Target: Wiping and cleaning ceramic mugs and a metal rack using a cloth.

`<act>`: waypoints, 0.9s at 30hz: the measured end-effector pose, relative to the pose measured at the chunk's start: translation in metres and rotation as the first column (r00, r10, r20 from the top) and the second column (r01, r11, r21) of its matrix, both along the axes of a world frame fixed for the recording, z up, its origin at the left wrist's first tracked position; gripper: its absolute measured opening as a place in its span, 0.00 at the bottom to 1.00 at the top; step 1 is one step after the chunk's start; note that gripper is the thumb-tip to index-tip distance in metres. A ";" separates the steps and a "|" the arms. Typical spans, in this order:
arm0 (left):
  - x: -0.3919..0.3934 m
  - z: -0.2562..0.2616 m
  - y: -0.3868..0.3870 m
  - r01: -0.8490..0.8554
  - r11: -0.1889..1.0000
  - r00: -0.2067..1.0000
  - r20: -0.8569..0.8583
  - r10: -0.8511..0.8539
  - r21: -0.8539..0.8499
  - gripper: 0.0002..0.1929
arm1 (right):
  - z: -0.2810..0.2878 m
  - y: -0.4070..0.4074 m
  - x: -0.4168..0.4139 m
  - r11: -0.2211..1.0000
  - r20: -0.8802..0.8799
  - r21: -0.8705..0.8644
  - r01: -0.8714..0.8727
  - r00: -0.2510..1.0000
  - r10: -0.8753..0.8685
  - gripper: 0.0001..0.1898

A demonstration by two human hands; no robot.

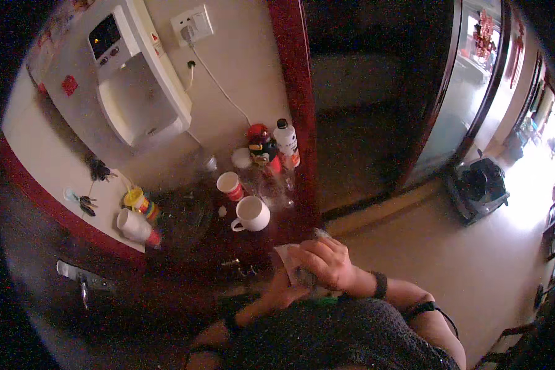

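Close to my body, at the edge of a dark red cabinet top (268,236), my left hand (284,289) is curled around a pale object (289,263), perhaps a cup or tissue. Over the same object lies my right hand (326,259), its fingers bent; they partly hide what is held. Just beyond my hands a white mug (253,213) stands on the cabinet, its handle towards me. Behind it is a red and white paper cup (230,186). Clear glassware (273,192) stands to the right of these two.
A white bottle with a black cap (286,142) and a red and black figure (262,145) stand by the wall. Stacked paper cups (134,225) lie at the left, below a water dispenser (138,92). A door handle (84,286) is at the lower left.
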State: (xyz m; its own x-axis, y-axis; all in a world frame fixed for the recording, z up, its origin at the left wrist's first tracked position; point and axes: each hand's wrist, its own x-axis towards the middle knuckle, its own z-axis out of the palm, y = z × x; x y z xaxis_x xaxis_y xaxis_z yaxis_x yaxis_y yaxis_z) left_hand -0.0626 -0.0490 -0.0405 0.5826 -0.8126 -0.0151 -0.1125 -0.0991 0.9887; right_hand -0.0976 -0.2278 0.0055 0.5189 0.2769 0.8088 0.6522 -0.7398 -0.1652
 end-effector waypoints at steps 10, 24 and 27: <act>0.002 0.021 0.009 -0.201 0.971 0.871 -0.477 0.118 -0.126 0.28 | -0.020 -0.003 -0.003 0.931 -0.277 0.348 -0.113 0.936 0.217 0.34; -0.004 0.043 0.032 -0.307 0.932 0.914 -0.332 0.233 -0.193 0.19 | -0.032 -0.028 -0.041 0.608 -0.507 0.780 0.151 0.721 0.473 0.28; -0.002 0.022 0.034 -0.281 0.949 0.888 -0.414 0.201 -0.143 0.19 | 0.006 -0.023 -0.033 0.709 -0.365 0.690 -0.144 0.777 0.513 0.28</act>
